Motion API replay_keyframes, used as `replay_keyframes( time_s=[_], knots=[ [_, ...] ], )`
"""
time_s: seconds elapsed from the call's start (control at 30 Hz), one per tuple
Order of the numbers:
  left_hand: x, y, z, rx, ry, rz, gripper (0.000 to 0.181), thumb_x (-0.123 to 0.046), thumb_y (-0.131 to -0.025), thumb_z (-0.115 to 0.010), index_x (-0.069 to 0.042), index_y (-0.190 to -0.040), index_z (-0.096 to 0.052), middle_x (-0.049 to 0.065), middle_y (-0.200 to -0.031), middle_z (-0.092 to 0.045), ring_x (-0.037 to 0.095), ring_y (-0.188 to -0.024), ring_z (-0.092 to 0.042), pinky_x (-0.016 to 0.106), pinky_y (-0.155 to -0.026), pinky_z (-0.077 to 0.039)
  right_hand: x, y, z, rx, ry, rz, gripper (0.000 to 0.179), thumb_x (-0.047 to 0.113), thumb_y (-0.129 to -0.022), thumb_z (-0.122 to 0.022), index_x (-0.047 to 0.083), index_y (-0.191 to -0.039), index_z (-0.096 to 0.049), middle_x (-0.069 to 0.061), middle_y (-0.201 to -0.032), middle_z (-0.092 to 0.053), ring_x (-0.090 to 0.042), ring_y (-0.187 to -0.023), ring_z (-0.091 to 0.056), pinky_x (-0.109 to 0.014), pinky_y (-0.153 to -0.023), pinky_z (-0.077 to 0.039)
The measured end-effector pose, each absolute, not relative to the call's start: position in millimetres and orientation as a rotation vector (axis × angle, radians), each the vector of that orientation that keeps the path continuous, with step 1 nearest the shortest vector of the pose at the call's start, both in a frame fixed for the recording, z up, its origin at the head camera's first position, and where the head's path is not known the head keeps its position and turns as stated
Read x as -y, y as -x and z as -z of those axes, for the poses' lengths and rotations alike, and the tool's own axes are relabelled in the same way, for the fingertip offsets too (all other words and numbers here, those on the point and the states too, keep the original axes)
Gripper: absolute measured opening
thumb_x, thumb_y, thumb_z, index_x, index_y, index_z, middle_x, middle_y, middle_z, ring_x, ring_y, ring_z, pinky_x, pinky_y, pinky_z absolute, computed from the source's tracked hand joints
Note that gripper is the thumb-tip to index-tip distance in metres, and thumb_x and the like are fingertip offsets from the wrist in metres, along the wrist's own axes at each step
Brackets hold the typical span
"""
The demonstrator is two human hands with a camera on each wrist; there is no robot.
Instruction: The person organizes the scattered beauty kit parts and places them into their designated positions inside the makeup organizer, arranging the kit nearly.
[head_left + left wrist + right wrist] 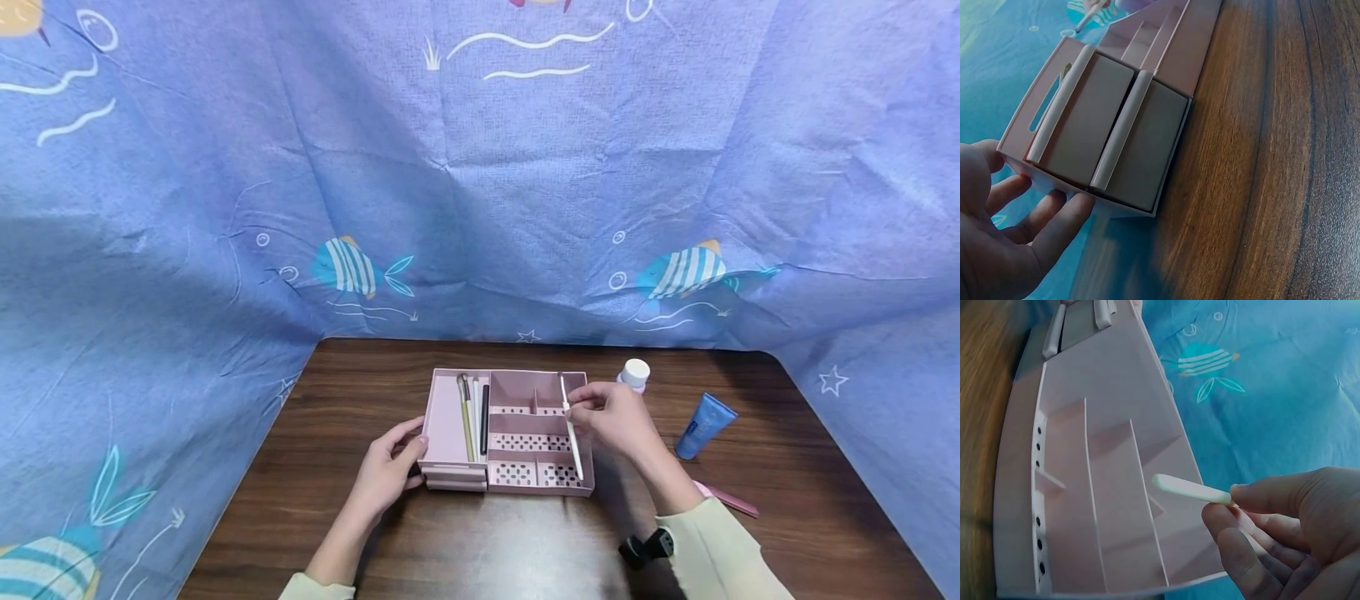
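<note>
Right grip (617, 414) pinches a white stick (575, 451), partly hiding it; left grip (385, 467) holds an organizer (446, 427).

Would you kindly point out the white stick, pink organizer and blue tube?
White stick (1191, 489): right wrist view, protruding part.
Pink organizer (446, 421): head view, bare left section.
Blue tube (703, 427): head view, body.

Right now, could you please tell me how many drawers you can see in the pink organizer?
2: the upper drawer and, directly beneath it, the lower drawer, both at the front left of the organizer. Any at its back would be hidden.
</note>
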State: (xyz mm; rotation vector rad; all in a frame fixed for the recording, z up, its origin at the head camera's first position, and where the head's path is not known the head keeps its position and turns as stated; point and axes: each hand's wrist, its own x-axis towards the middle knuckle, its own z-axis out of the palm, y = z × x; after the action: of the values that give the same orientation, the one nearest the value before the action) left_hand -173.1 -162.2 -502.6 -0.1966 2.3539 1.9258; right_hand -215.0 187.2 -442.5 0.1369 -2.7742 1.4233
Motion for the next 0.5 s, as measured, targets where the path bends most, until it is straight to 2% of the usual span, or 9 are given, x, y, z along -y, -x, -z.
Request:
replay_keyframes(
  time_s=[0.17,0.4,0.5],
  knots=[
    [162,172,502,-2.352,0.199,-1.926,0.041,-0.019,-0.103,-0.062,-0.014,-0.143,-0.061,0.019,-0.12,-0.062,0.023,-0.1,-0.067,0.041,-0.074,-0.066,-174,220,438,2.76,-0.172,-1.443,0.02,0.007,-0.08,-0.077,0.001,-0.099,-0.077,-0.004,-0.08,-0.073,-0.01,-0.069,-0.063,-0.022,-0.061,-0.053],
    [161,171,502,-2.34,0.188,-1.943,0.042,-0.019,-0.102,-0.063,-0.01,-0.143,-0.06,0.019,-0.122,-0.062,0.022,-0.099,-0.066,0.043,-0.074,-0.066,-154,229,430,2.78,-0.106,-1.417,0.02,0.012,-0.078,-0.079,0.007,-0.097,-0.08,-0.001,-0.08,-0.074,-0.01,-0.07,-0.064,-0.026,-0.068,-0.054],
    [161,170,501,-2.337,0.189,-1.95,0.042,-0.019,-0.102,-0.063,-0.008,-0.143,-0.06,0.018,-0.122,-0.062,0.022,-0.099,-0.066,0.044,-0.074,-0.066,-143,232,427,2.773,-0.077,-1.466,0.021,0.013,-0.078,-0.08,0.009,-0.098,-0.08,-0.001,-0.081,-0.075,-0.012,-0.068,-0.067,-0.027,-0.067,-0.055]
  ],
)
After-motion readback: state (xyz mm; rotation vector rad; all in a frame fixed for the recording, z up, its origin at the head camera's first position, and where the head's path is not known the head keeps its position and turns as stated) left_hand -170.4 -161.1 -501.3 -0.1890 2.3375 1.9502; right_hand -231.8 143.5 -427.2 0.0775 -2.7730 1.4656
